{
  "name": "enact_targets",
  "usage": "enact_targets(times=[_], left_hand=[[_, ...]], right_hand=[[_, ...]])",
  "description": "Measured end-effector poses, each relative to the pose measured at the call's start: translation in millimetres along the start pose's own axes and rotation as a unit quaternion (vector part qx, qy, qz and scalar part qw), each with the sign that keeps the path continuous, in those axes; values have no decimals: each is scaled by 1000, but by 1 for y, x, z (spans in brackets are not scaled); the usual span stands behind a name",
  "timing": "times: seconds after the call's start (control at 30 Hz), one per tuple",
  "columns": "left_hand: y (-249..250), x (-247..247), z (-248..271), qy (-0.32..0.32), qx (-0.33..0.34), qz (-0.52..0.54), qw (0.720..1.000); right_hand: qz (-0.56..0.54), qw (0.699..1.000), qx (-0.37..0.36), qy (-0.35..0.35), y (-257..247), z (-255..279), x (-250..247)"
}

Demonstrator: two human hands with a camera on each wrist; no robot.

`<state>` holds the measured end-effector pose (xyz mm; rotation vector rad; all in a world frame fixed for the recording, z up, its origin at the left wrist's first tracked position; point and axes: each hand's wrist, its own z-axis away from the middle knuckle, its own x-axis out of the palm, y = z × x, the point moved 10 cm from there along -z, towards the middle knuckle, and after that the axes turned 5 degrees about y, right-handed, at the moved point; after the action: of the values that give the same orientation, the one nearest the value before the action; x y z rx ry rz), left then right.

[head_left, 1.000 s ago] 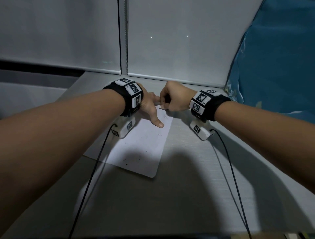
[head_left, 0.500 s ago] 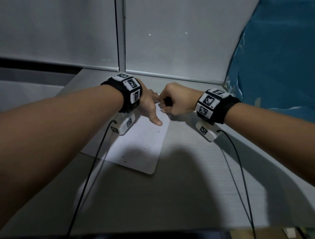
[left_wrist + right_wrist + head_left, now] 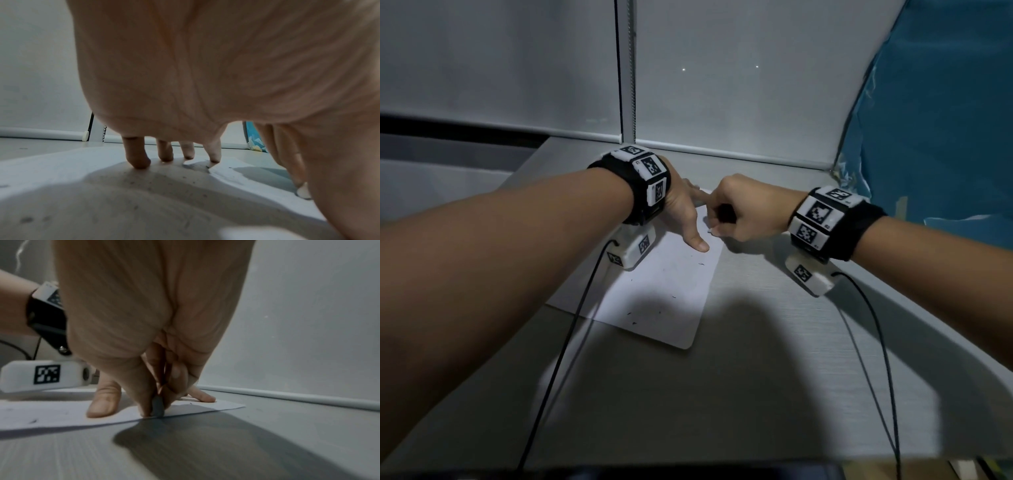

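Observation:
A white sheet of paper [image 3: 671, 291] lies on the grey table [image 3: 756, 377], speckled with small dark crumbs. My left hand [image 3: 688, 219] rests on its far part. The fingers are spread and straight, with the fingertips [image 3: 139, 162] and thumb [image 3: 102, 404] pressing the paper [image 3: 61, 162] down. My right hand [image 3: 734, 219] is curled just right of it and pinches a small dark eraser-like block [image 3: 158, 407]. The block's lower end touches the right edge of the paper [image 3: 61, 413]. In the head view only a dark patch of the block [image 3: 724, 213] shows inside the fist.
Pale roller blinds [image 3: 722, 85] hang close behind the table, their bottom rail [image 3: 298, 396] just beyond the hands. A blue cloth [image 3: 945, 137] hangs at the right. Black cables [image 3: 571, 325] trail from both wrist cameras across the table toward me.
My right hand has slid a little toward me along the paper's right edge with the dark block. The left hand keeps pressing the same spot.

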<state>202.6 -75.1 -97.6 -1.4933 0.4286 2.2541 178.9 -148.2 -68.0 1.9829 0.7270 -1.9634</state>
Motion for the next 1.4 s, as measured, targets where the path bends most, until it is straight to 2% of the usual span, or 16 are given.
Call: enact_targets(times=[0.23, 0.47, 0.63, 0.9, 1.2, 1.4], left_hand=[[5, -3, 3, 6, 1, -17, 1000], [5, -1, -1, 7, 20, -18, 1000], [3, -1, -2, 6, 10, -23, 1000], [8, -4, 3, 17, 25, -19, 999], [4, -4, 0, 7, 8, -44, 999], [6, 2, 2, -9, 18, -26, 999]], right_hand=[[18, 999, 33, 20, 13, -11, -8], [7, 1000, -1, -6, -2, 7, 0], [27, 999, 43, 15, 17, -8, -10], [-1, 1000, -17, -9, -18, 14, 1], [35, 997, 59, 27, 13, -18, -7], [2, 1000, -22, -15, -25, 8, 4]])
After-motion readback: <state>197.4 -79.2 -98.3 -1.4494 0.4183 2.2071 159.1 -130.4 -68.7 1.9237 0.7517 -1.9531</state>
